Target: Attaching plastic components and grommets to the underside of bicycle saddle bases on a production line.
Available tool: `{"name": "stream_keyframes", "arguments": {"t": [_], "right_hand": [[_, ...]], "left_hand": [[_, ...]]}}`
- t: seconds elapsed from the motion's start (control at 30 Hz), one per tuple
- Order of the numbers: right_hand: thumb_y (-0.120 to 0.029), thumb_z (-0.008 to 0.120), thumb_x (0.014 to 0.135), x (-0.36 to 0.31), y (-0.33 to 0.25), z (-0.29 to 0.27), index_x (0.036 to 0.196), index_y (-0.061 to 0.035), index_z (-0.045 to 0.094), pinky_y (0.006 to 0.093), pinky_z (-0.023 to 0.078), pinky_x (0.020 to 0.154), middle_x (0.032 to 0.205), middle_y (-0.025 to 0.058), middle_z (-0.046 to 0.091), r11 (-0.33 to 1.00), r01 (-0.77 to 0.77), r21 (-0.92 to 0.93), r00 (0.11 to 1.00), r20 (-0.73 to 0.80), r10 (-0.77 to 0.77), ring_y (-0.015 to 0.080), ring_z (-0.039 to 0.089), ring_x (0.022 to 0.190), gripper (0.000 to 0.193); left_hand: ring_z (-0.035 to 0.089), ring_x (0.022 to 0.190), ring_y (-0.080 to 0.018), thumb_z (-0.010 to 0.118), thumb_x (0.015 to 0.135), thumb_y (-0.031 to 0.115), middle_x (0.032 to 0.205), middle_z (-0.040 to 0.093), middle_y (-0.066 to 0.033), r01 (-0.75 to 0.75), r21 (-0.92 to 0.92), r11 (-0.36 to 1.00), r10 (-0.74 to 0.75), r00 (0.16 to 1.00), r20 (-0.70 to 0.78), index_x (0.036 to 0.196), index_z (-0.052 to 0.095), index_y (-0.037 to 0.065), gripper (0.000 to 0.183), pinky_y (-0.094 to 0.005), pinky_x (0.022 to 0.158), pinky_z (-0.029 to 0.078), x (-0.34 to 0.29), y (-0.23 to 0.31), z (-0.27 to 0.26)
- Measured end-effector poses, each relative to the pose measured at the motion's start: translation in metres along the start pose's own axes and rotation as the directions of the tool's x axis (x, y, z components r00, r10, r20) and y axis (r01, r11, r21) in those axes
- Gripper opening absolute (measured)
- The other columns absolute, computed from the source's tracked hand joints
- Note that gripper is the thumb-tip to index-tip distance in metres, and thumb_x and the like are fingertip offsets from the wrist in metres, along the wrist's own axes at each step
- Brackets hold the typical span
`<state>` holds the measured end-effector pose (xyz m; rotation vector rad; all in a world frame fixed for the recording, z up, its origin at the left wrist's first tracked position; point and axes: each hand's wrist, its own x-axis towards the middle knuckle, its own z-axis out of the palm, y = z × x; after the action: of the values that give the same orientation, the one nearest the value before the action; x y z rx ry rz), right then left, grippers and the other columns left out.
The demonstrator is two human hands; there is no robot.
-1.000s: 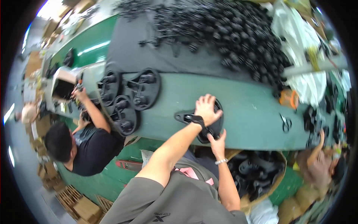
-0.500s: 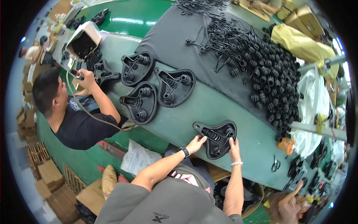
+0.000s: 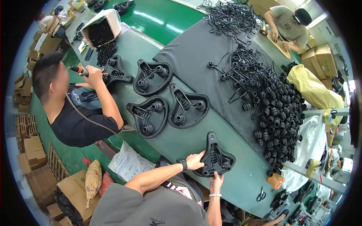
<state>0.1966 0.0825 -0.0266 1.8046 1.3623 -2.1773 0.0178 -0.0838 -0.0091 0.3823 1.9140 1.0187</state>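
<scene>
A black bicycle saddle (image 3: 213,157) is between my hands near the table's front edge, underside up, its springs and wire rails showing. Its narrow nose points away from me. My left hand (image 3: 196,161) grips its left side, with part of the fingers hidden. At the wide rear edge, my right hand (image 3: 216,181) holds it with fingers bent under the rim. Beyond and to the left lie three similar saddles, also underside up: an upper one (image 3: 152,77), a lower one (image 3: 148,116) and one on the right (image 3: 189,106).
At left, a co-worker holds a power screwdriver (image 3: 80,71) by another saddle (image 3: 117,71). Piled wire rails (image 3: 241,64) and black springs (image 3: 277,120) cover the dark cloth (image 3: 188,49). Scissors (image 3: 261,194) and an orange container (image 3: 275,181) lie right. Another person works across the table.
The held saddle has turned so its nose, which pointed left, now points away from me. My right hand has shifted from its right side to the rear edge. The view has shifted too.
</scene>
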Motion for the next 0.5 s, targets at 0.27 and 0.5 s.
{"name": "stream_keyframes", "arguments": {"t": [0.27, 0.5], "right_hand": [[-0.018, 0.065, 0.101, -0.034, -0.15, 0.127, 0.148, 0.0006, 0.041, 0.0447, 0.053, 0.101, 0.139, 0.0157, 0.058, 0.928, 0.371, -0.027, 0.897, 0.271, -0.35, 0.0283, 0.064, 0.116, 0.056], [-0.01, 0.07, 0.098, -0.041, -0.099, 0.12, 0.128, 0.0057, 0.061, 0.0341, 0.057, 0.094, 0.114, 0.0132, 0.072, 0.913, 0.332, -0.239, 0.919, 0.298, -0.256, 0.02, 0.069, 0.103, 0.036]], "left_hand": [[0.071, 0.1, -0.0322, 0.064, 0.082, 0.02, 0.106, 0.071, -0.0267, -0.23, 0.061, 0.971, 0.238, 0.955, -0.176, 0.119, 0.059, -0.007, 0.046, -0.0448, 0.088, 0.055, 0.078, 0.081, -0.209], [0.063, 0.121, -0.0442, 0.068, 0.083, 0.022, 0.125, 0.064, -0.0353, -0.033, -0.045, 0.998, -0.011, 0.676, -0.737, 0.128, 0.056, -0.014, 0.059, -0.0454, 0.102, 0.05, 0.192, 0.058, -0.377]]}}
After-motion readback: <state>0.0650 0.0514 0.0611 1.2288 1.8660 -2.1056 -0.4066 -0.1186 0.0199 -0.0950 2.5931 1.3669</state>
